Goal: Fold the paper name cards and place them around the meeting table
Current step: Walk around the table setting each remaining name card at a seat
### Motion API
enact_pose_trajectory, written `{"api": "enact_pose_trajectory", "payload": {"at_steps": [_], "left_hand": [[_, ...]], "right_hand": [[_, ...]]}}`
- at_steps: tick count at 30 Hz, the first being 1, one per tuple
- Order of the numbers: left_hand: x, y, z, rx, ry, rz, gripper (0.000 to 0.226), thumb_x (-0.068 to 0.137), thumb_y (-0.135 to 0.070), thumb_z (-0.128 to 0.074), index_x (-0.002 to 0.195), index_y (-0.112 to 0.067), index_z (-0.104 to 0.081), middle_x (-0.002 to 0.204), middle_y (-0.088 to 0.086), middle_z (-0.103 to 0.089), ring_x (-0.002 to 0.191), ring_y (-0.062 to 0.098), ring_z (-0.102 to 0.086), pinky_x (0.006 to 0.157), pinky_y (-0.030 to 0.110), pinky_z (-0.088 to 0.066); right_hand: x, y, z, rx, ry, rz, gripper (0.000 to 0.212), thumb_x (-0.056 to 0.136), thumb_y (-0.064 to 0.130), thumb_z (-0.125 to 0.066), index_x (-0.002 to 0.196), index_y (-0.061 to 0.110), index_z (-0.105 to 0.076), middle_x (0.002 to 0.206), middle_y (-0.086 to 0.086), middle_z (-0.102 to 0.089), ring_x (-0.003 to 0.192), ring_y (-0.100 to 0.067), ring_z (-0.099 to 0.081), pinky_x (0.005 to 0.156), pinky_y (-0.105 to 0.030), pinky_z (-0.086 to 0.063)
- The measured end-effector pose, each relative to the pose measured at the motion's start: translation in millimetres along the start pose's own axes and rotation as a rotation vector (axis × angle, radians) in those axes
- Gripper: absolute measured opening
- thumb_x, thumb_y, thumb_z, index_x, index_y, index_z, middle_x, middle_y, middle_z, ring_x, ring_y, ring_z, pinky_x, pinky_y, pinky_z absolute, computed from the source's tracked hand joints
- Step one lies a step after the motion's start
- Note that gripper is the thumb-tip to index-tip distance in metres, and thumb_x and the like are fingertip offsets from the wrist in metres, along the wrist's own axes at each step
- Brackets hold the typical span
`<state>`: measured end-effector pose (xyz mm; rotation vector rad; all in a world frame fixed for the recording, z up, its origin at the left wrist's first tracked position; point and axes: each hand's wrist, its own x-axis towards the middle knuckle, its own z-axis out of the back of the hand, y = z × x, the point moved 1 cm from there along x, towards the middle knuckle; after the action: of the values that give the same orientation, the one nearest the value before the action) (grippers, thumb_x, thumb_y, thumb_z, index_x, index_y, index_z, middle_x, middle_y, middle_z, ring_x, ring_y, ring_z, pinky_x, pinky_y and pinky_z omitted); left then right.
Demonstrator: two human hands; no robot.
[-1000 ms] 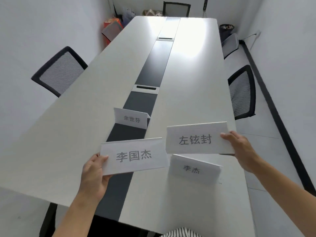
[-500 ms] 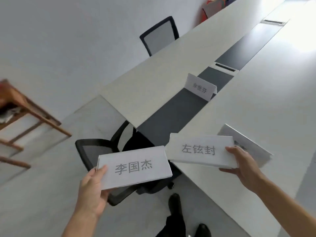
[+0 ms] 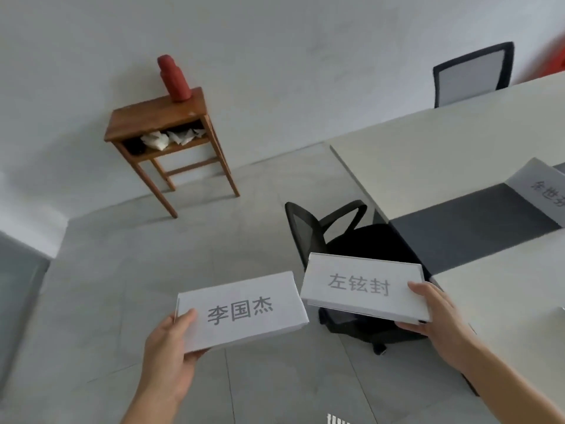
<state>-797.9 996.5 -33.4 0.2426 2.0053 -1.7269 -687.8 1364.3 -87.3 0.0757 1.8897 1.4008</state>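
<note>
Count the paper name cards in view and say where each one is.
3. One card in the left hand, one in the right hand, one standing on the table, cut off at the frame's right edge. Others may lie outside the view.

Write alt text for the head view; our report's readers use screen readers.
Two bare hands each hold a folded white name card above a grey floor: left hand holds one card, right hand another. Right, a white meeting table bears a third card; a black chair sits beside it.
</note>
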Motion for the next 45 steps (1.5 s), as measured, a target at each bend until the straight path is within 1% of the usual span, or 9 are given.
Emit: {"api": "enact_pose_trajectory", "payload": {"at_steps": [8,12,19,23,30,34,37,41,45], "left_hand": [[84,-47,128,-0.021,-0.193,-0.035,0.016,0.09,-0.003,-0.052,0.079,-0.013,-0.058,0.084,0.012,-0.063,0.074,0.025,-0.059,0.06,0.036,-0.049],[133,-62,137,-0.037,-0.242,-0.028,0.018,0.09,-0.003,-0.053,0.079,-0.015,-0.059,0.067,0.002,-0.07,0.064,0.017,-0.064,0.054,0.033,-0.05],[230,-108,116,-0.081,-0.298,-0.023,0.018,0.09,-0.002,-0.052,0.079,-0.013,-0.059,0.076,0.007,-0.065,0.072,0.023,-0.06,0.057,0.033,-0.049],[289,-151,96,-0.069,-0.242,-0.044,0.015,0.092,-0.002,-0.051,0.082,-0.012,-0.059,0.086,0.013,-0.063,0.076,0.026,-0.059,0.058,0.033,-0.048],[410,-198,44,-0.06,-0.18,-0.006,0.015,0.091,-0.002,-0.051,0.084,-0.012,-0.06,0.087,0.012,-0.064,0.075,0.024,-0.06,0.051,0.03,-0.05],[505,-227,6,-0.023,-0.102,0.01,0.015,0.091,-0.003,-0.051,0.082,-0.012,-0.058,0.087,0.013,-0.064,0.076,0.025,-0.06,0.053,0.032,-0.05],[578,-259,-29,-0.008,-0.025,0.016,0.014,0.091,-0.002,-0.051,0.083,-0.01,-0.06,0.089,0.016,-0.064,0.078,0.028,-0.06,0.063,0.036,-0.048],[660,-315,-88,0.054,0.1,0.031,0.011,0.091,-0.004,-0.052,0.093,-0.008,-0.062,0.093,0.018,-0.066,0.084,0.03,-0.062,0.066,0.039,-0.05],[725,-350,-164,0.166,0.25,0.023,0.011,0.091,-0.007,-0.054,0.097,-0.011,-0.062,0.094,0.018,-0.069,0.088,0.031,-0.064,0.067,0.039,-0.052]], "right_hand": [[24,-18,-186,-0.094,0.062,-0.053,0.01,0.094,0.023,-0.054,0.092,0.019,-0.063,0.102,-0.015,-0.067,0.096,-0.031,-0.064,0.088,-0.056,-0.054],[57,-5,-239,-0.144,0.091,-0.047,0.009,0.093,0.025,-0.055,0.094,0.02,-0.063,0.105,-0.015,-0.067,0.101,-0.032,-0.063,0.089,-0.056,-0.054],[157,34,-311,-0.155,0.123,-0.055,0.017,0.094,0.024,-0.054,0.103,0.013,-0.062,0.107,-0.015,-0.063,0.097,-0.028,-0.061,0.09,-0.055,-0.053],[207,67,-362,-0.123,0.16,-0.062,0.016,0.093,0.025,-0.056,0.101,0.013,-0.062,0.108,-0.017,-0.062,0.101,-0.032,-0.059,0.088,-0.056,-0.054],[289,120,-428,-0.123,0.124,-0.066,0.013,0.094,0.025,-0.054,0.097,0.015,-0.063,0.104,-0.016,-0.06,0.102,-0.033,-0.058,0.09,-0.057,-0.053],[349,142,-455,-0.084,0.021,-0.066,0.012,0.094,0.026,-0.054,0.096,0.017,-0.063,0.106,-0.017,-0.06,0.101,-0.033,-0.058,0.088,-0.055,-0.053],[390,158,-476,-0.01,-0.091,-0.07,0.009,0.094,0.025,-0.055,0.094,0.019,-0.062,0.103,-0.015,-0.061,0.102,-0.034,-0.058,0.085,-0.055,-0.054],[431,195,-502,0.073,-0.199,-0.062,0.008,0.093,0.024,-0.055,0.093,0.018,-0.061,0.104,-0.017,-0.06,0.099,-0.034,-0.058,0.076,-0.05,-0.056],[464,225,-505,0.182,-0.31,-0.043,0.009,0.093,0.023,-0.055,0.094,0.016,-0.062,0.103,-0.016,-0.061,0.1,-0.034,-0.057,0.08,-0.051,-0.055]]}}
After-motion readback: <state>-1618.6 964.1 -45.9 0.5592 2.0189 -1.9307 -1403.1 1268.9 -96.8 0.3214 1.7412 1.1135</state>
